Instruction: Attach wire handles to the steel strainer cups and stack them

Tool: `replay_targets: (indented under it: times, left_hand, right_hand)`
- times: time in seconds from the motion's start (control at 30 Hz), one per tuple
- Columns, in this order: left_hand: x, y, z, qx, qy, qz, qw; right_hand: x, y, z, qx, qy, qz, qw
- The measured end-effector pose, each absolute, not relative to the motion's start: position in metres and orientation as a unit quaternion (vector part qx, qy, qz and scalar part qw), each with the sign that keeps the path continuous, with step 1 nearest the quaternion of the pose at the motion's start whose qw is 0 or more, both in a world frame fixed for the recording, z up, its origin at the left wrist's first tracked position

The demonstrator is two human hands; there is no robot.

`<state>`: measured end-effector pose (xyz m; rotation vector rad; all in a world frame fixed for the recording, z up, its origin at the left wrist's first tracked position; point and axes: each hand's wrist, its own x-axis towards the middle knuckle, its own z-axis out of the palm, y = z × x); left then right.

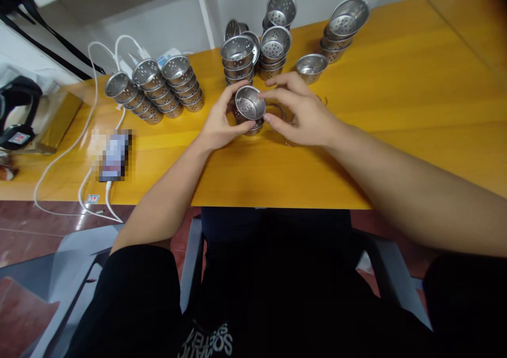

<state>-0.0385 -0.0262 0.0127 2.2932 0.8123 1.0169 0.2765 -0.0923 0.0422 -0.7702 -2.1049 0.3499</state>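
Observation:
A small perforated metal cup [250, 103] sits at the front of the table, stacked on at least one more cup. My left hand [225, 118] is closed around its left side, thumb at the front and fingers behind. On the right, my right hand [299, 110] has its fingers apart, with thumb and fingertips close to the cup's rim. Whether they touch the rim I cannot tell. Thin wire rings [282, 110] lie on the table beneath my right hand, partly hidden by it. Behind the hands a single metal cup [312, 68] stands alone.
Leaning stacks of perforated cups [154, 86] stand at the left, with more stacks [237, 57] at the back middle and one stack [343, 28] at the back right. A phone [115, 156] lies on the yellow table [415, 99], a white cable [81, 189] beside it.

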Motion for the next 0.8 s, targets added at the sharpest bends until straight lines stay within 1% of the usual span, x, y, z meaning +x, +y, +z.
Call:
replay_targets:
  times: [0.17,0.33,0.43,0.67,0.8]
  left_hand:
    - [-0.030,-0.050,0.029,0.862,0.284,0.346,0.237]
    - [-0.027,-0.064,0.040,0.859,0.308,0.335,0.234]
    - [-0.032,-0.060,0.041,0.865,0.294,0.338,0.227]
    - [-0.038,-0.047,0.035,0.868,0.273,0.354,0.218]
    - [-0.038,-0.045,0.031,0.869,0.252,0.358,0.231]
  right_hand:
    - [0.267,-0.100,0.048,-0.271,-0.867,0.136,0.396]
    - [0.266,-0.096,0.040,-0.289,-0.874,0.109,0.375]
    - [0.269,-0.094,0.041,-0.296,-0.878,0.105,0.360]
    - [0.279,-0.102,0.059,-0.275,-0.875,0.124,0.380]
    - [0.278,-0.101,0.058,-0.307,-0.860,0.157,0.377]
